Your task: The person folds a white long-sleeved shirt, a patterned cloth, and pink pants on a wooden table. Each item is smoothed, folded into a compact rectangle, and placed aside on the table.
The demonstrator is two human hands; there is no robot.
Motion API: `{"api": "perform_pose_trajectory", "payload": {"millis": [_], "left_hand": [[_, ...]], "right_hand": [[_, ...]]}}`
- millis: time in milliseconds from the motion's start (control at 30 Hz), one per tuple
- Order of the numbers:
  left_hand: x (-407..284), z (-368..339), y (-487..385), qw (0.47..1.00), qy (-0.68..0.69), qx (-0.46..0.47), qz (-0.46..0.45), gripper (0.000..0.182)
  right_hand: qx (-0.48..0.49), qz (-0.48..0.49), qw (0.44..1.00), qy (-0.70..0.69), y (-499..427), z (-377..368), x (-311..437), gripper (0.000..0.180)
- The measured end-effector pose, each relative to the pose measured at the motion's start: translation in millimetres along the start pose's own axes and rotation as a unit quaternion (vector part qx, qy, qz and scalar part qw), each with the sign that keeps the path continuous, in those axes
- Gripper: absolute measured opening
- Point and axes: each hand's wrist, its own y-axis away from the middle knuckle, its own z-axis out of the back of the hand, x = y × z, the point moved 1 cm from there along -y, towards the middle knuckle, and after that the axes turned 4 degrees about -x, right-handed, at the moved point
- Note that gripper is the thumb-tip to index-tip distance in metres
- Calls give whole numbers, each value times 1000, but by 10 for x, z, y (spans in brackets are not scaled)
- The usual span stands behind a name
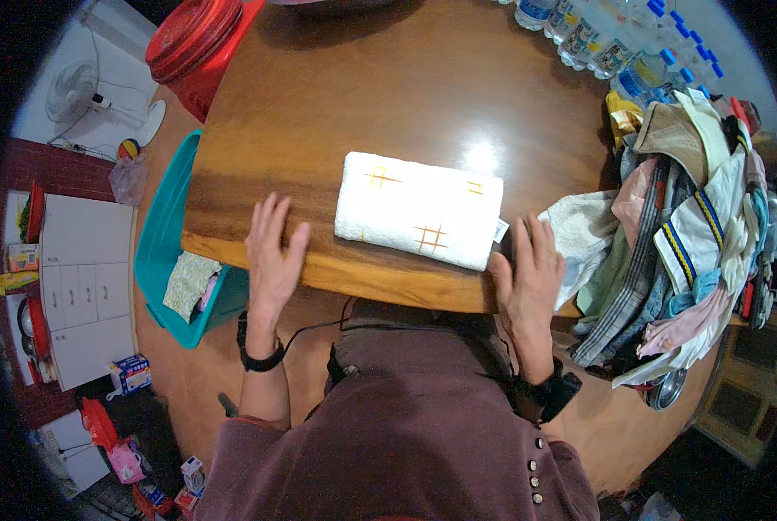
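A folded white towel with orange-yellow grid marks (420, 208) lies flat near the front edge of the wooden table (401, 84), a small tag sticking out at its right end. To its left, my left hand (275, 251) is over the table's edge with fingers spread, holding nothing. My right hand (527, 260) is at the towel's lower right corner, thumb close to it; whether they touch is not clear. Nothing shows in its fingers. Beside my right hand, a white cloth (577, 231) hangs out from a heap of mixed clothes (694, 234).
Plastic water bottles (597, 39) stand at the back right. A teal plastic tub (167, 195) with folded cloth (190, 283) sits below the table's left side. Red plastic containers (196, 45) are at the back left. A black cable (323, 323) runs across my waist.
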Motion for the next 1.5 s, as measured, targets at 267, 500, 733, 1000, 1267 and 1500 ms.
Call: {"api": "perform_pose_trajectory", "payload": {"millis": [267, 500, 733, 1000, 1267, 1500], "left_hand": [[-600, 79, 242, 980, 119, -118, -103, 31], [-1807, -567, 459, 938, 90, -38, -333, 44], [-1433, -602, 395, 966, 27, -73, -247, 31], [-111, 107, 281, 991, -66, -102, -50, 24], [-719, -62, 363, 972, 19, -162, -171, 28], [-1280, -473, 207, 963, -11, -141, -230, 53]], "right_hand": [[-153, 11, 984, -94, 333, 288, -142, 23], [-102, 77, 979, -159, 366, 283, 164, 26], [-90, 74, 983, -142, 539, 359, -31, 26], [-71, 66, 981, -170, 522, 315, -76, 24], [-44, 96, 985, -133, 443, 212, -16, 26], [-43, 90, 987, -122, 494, 224, -37, 34]]}}
